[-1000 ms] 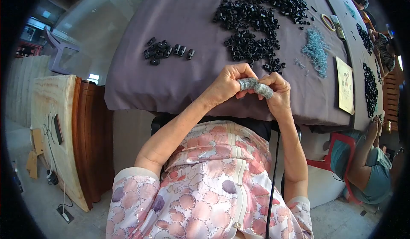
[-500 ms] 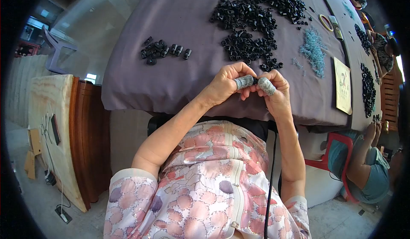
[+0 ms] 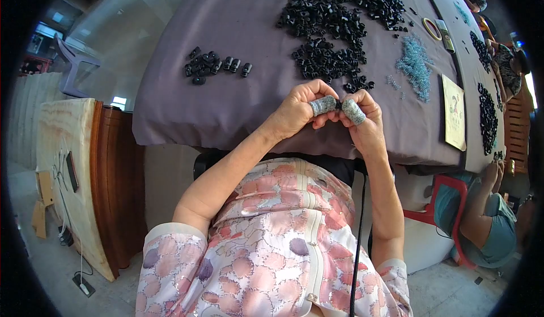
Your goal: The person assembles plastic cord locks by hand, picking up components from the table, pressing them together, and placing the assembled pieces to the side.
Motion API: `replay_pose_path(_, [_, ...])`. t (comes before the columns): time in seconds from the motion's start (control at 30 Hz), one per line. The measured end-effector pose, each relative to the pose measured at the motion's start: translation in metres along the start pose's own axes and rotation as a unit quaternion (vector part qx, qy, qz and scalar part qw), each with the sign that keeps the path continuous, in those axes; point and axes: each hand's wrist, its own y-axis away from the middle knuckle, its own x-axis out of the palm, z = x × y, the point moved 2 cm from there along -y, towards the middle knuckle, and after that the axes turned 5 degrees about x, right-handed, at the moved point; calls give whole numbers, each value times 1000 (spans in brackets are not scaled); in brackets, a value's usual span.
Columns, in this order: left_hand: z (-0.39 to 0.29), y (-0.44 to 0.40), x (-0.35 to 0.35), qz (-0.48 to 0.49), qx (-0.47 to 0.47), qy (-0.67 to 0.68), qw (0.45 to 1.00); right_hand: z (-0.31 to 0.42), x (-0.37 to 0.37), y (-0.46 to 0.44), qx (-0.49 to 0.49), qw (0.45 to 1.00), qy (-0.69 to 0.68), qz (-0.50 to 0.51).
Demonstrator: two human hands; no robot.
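A small black plastic part [image 3: 339, 105] sits between my two hands, mostly covered by the fingers. My left hand [image 3: 296, 111] pinches it from the left, its thumb wrapped in a grey fabric cover. From the other side my right hand [image 3: 367, 117] closes on the same part, also with a grey-covered thumb. Just beyond the hands spreads a large heap of loose black plastic pieces [image 3: 328, 59]. Farther left lies a small group of black cord locks [image 3: 203, 66], several set in a row. A pile of tiny bluish, spring-like pieces [image 3: 416, 67] is to the right.
A grey-purple cloth [image 3: 243, 110] covers the table. On its right are a tape roll [image 3: 432, 29], a small box [image 3: 446, 37] and a pale booklet [image 3: 453, 113]. Another person sits on a red chair [image 3: 447, 203] at right, beside more black piles. A wooden cabinet [image 3: 116, 186] stands left.
Both hands stay at nearly the same spot with the black part between them; only the fingers shift slightly. The whole view has drifted a little.
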Motion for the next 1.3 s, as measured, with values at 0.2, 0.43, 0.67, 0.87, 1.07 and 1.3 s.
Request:
replay_pose_path(0.2, [-1, 0, 0, -8, 3, 7, 1000, -1, -2, 0, -3, 1000, 0, 11])
replay_pose_path(0.43, [-1, 0, 0, -13, 3, 30, 999, 3, 3, 3, -10, 999, 35, -8])
replay_pose_path(0.67, [-3, 0, 2, -15, 10, 17, 1000, 4, 2, 3, -14, 996, 88, -25])
replay_pose_path(0.87, [-1, 0, 2, -21, 21, -15, 999, 4, 1, 3, -27, 992, 122, -27])
replay_pose_path(1.07, [-1, 0, 1, -26, 15, 17, 999, 12, 6, 6, -34, 980, 190, -53])
replay_pose_path(1.3, [4, -1, -2, -78, 36, 108, 990, 17, -5, 2, -78, 905, 391, -150])
